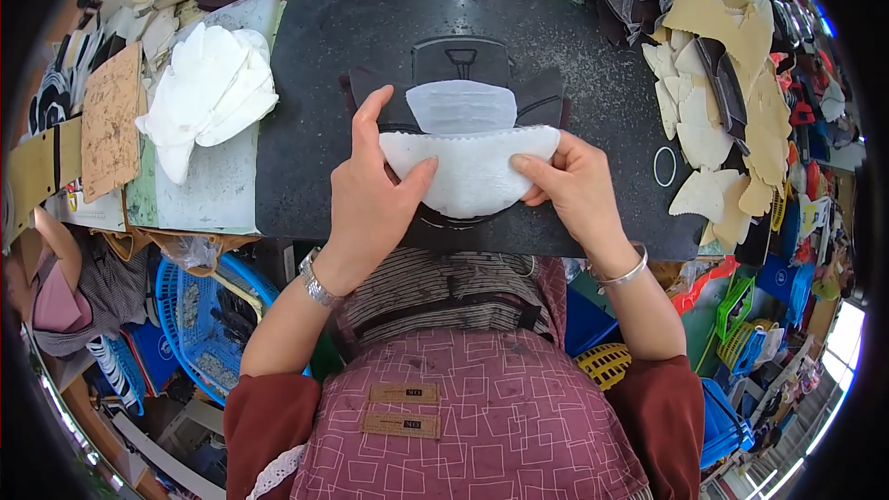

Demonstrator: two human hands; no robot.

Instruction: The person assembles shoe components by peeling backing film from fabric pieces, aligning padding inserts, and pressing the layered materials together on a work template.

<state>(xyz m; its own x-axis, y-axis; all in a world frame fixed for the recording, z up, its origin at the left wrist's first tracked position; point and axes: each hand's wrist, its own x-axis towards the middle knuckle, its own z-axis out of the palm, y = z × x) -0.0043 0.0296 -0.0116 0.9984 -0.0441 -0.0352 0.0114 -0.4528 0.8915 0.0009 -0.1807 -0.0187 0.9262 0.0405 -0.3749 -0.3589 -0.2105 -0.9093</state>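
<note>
Both hands, left hand [370,190] and right hand [574,185], pinch one white fabric piece [472,171] between them. Uneven pull could skew it over the dark shoe upper [458,83] beyond the fingertips.

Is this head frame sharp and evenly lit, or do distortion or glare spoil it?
Head view: both hands and the white crescent-shaped fabric piece are sharp and evenly lit on the black work mat; fisheye bends the edges, black vignette fills the corners, and daylight blows out the lower right rim.
</note>
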